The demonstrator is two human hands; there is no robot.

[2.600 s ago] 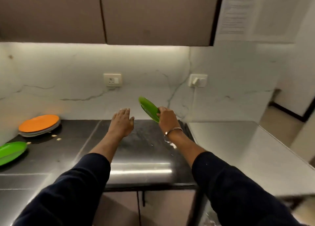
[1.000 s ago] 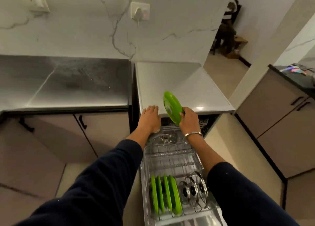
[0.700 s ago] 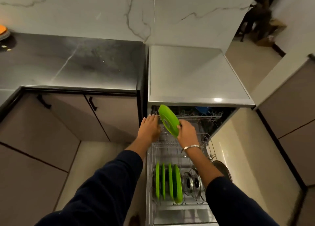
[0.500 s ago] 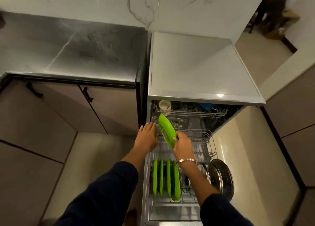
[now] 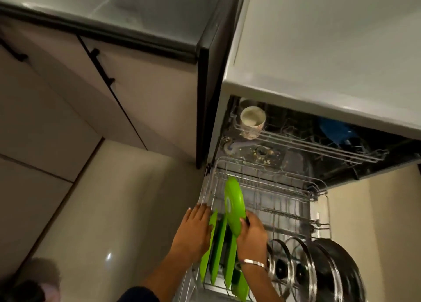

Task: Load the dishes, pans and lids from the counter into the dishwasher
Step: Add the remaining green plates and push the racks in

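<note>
Plates (image 5: 217, 251) are already standing in the lower rack (image 5: 284, 212) at your 6 o'clock, with lids (image 5: 293, 265) and a dark pan (image 5: 337, 269) at 5 o'clock. Your right hand (image 5: 251, 236) is gripping one more green plate (image 5: 234, 204) by its lower rim, tilting it above that row; your left hand (image 5: 193, 232) is lying flat against the outermost plate. Farther off, a cup (image 5: 252, 122) is sitting in the upper rack (image 5: 307, 146). You're partway through; the visible stretch of worktop (image 5: 114, 7) at 11 o'clock is showing no dishes.

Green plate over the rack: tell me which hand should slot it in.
Right. The right hand already grips the green plate above the racked plates; the left hand lies open beside them.
</note>
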